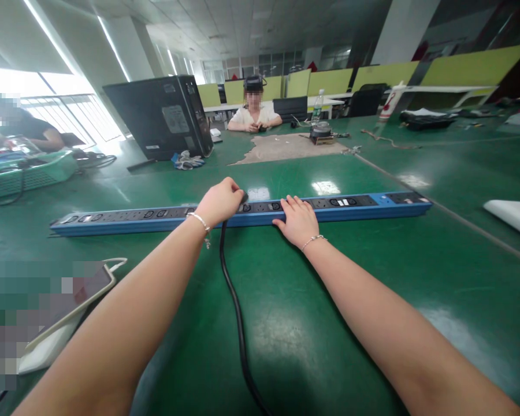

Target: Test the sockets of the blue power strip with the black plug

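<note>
Over the middle of the blue power strip [255, 219], the left grip [220, 201] is grasping a black plug [244, 197], mostly hidden; can't tell whether it's sitting in a socket. Just beside, the right grip [299, 221] is holding nothing, resting spread-fingered on the strip, probably bracing it. The strip is lying crosswise on the green desk [329, 323], sockets facing up. A black cable [233, 289] is running from under the left grip toward the person. Risks: plug could be tilting or jamming if the cable is dragging it sideways; strip could be sliding or tipping if the right grip is pressing unevenly; left forearm could be bumping the pale device [52, 345] near it. Farther out, a computer tower [156, 115], gloves [188, 160] and a seated co-worker [254, 117] are sitting well apart.
</note>
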Motion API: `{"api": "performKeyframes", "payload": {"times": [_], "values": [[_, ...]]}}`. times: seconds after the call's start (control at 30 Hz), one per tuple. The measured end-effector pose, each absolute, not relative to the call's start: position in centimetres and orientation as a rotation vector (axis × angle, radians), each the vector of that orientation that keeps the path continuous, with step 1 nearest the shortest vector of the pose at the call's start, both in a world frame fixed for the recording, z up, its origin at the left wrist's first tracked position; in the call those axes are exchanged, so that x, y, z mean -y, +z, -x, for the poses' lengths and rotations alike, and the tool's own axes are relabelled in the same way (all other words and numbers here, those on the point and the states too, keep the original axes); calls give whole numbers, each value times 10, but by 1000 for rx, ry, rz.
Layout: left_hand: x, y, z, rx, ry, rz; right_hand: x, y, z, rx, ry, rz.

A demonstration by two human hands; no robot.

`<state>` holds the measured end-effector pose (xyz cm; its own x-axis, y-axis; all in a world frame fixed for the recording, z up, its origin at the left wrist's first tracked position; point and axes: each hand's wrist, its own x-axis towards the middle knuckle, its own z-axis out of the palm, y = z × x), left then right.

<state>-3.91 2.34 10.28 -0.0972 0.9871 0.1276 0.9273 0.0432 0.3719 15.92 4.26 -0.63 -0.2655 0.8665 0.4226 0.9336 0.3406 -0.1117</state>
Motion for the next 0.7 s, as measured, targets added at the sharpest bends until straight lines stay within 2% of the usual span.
{"api": "performKeyframes", "payload": {"times": [0.3,0.7], "values": [[-60,73,-3,-2061,394,-2036,-42,-7,-159,2179,-207,1567],[-69,86,-9,-2103,151,-2149,-41,-5,-159,2176,-176,1558]]}}
